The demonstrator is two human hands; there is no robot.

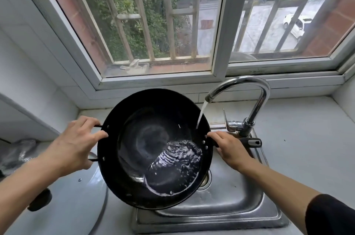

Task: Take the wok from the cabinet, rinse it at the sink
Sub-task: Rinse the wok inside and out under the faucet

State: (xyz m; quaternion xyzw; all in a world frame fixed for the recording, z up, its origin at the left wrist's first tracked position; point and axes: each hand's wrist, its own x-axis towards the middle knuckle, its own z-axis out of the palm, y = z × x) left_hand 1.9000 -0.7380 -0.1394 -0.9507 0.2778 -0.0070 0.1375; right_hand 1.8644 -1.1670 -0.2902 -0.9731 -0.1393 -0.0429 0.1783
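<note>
With each hand [76,143] [229,150] clamped on a handle, the tilted wok [153,148] could slosh faucet [249,100] water onto the counter [307,148].

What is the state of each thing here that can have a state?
tap: running, water falls into the wok
wok: held over the sink, tilted, water pooled inside
left hand: closed on the small side handle
right hand: closed on the long handle
sink: wet
</note>
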